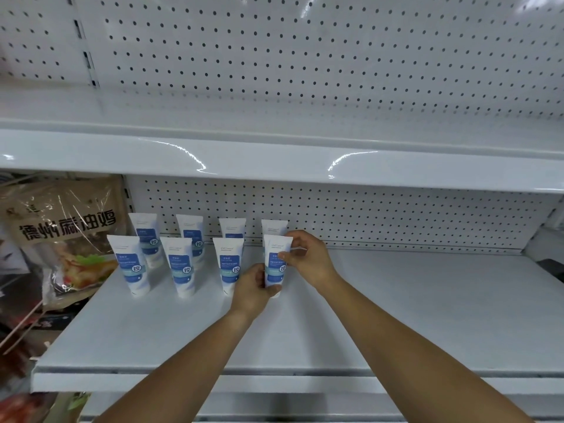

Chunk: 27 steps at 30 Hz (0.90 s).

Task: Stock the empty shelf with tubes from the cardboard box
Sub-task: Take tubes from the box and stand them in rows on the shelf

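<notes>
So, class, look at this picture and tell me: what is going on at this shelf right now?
A person is stocking a white shelf with blue-and-white tubes. Both hands hold one tube upright at the right end of the front row: the left hand grips its lower part, the right hand pinches near its top. Seven other tubes already stand in two rows beside and behind it. The cardboard box is out of view.

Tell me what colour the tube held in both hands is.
The tube is white with a blue label, best seen in the head view.
</notes>
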### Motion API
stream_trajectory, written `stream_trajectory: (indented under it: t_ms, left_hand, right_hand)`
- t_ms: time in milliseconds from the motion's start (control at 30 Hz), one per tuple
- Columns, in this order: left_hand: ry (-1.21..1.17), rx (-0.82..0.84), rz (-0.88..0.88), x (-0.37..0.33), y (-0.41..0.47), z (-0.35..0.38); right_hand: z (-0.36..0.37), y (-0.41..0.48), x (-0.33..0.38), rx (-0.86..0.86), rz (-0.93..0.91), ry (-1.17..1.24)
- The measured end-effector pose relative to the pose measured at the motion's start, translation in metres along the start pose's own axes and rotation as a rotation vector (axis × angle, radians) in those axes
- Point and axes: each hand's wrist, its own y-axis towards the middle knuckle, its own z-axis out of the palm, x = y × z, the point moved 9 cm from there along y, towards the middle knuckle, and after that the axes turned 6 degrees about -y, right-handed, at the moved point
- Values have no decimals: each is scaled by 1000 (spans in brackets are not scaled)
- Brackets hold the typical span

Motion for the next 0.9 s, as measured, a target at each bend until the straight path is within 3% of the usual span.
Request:
stream_trajectory:
  t_ms: [900]
  left_hand:
    - [118,-21,45,0,4,3]
  right_hand:
    - [5,3,-17,57,-3,-61]
